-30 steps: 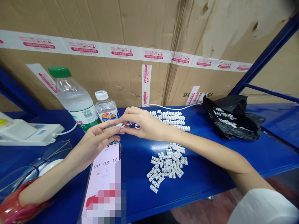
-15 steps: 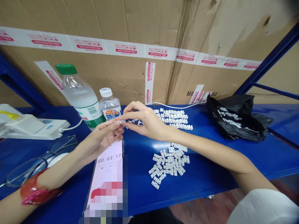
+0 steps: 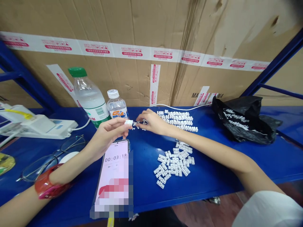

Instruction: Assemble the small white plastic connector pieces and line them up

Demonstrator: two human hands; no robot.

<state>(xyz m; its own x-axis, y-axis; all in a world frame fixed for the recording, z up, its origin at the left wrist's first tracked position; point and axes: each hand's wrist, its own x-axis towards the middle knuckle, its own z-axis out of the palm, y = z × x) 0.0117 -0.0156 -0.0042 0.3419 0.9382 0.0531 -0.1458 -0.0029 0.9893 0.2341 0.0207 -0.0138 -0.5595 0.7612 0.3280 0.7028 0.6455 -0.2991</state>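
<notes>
My left hand pinches a small white plastic block between thumb and fingertips, above the top end of a phone. To its right, my right hand is down at a scatter of tiny white plastic pieces, thumb and index finger drawn close together. Whether a piece sits between those fingertips is too small to make out. Behind the right hand run several rows of white plastic blocks. Nearer the front edge lies a loose pile of flat white plastic parts.
A large green-capped bottle and a smaller white-capped bottle stand behind my left hand. At left are a power strip and eyeglasses. An opened black bag with white pieces lies at right. Cardboard backs the blue shelf.
My hands were together at the white block; now my right hand has come away and lowered to the tiny pieces. The left keeps the block. The phone timer moved from 03:17 to 03:18.
</notes>
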